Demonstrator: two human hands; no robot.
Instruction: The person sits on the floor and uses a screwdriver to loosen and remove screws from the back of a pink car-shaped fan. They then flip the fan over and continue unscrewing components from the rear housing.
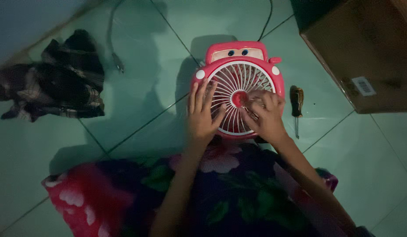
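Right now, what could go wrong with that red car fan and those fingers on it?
1. The right hand pinches something tiny at the grille's middle; in this dim light it could drop and get lost on the green floor.
2. The left hand's fingers lie flat on the red fan's thin white ribs, which might bend if pressed.
3. The screwdriver lies loose beside the fan, where an elbow might knock it.

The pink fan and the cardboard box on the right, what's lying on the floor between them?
A screwdriver with a dark handle lies on the green tile floor between the pink fan and the cardboard box, shown in the head view.
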